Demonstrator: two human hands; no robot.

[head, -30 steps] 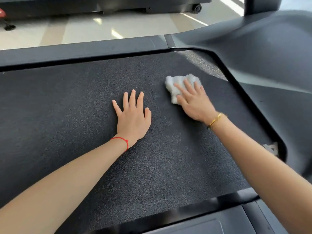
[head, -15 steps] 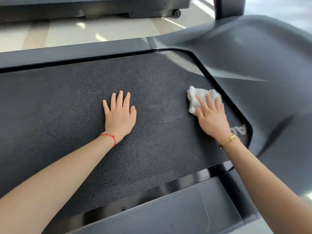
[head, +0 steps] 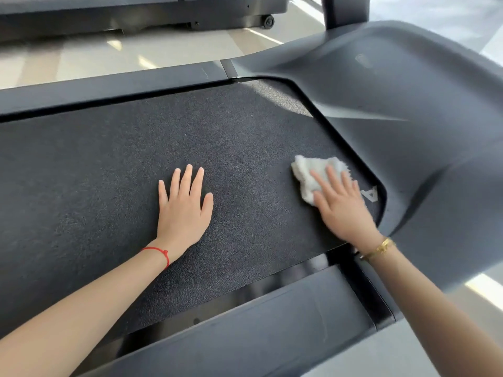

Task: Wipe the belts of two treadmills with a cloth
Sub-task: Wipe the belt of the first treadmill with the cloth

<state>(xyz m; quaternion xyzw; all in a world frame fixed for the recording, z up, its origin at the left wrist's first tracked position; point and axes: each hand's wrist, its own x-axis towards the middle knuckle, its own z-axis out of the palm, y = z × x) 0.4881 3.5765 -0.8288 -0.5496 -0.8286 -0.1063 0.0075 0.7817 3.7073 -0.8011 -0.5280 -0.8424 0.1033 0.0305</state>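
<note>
while the left hand [head: 185, 210] lies flat on the dark belt [head: 109, 172], its fingers [head: 186, 176] straight and slightly fanned with the thumb held a little apart, the right hand [head: 343, 209] presses a white cloth [head: 307, 176] onto the same belt with straight fingers [head: 330, 175] laid over it. the cloth shows past the right fingertips and out to the thumb side, crumpled and fluffy; the palm side of it is hidden under the hand. the right hand is a little blurred, so i cannot tell how much the fingers spread, only that none curls round the cloth.

just beyond the little-finger side of the right hand, the belt ends at the curved grey motor cover [head: 408, 104], and white lettering [head: 371, 194] on the belt peeks out between the knuckles and that edge. well ahead of both sets of fingertips runs the far side rail [head: 109, 88], with pale flooring [head: 81, 55] and a second treadmill [head: 163, 14] behind it. back from the wrists lies the near side rail [head: 272, 330]. a red string bracelet [head: 158, 253] circles the left wrist, a gold bracelet [head: 378, 248] the right. no container shows anywhere near the hands.
</note>
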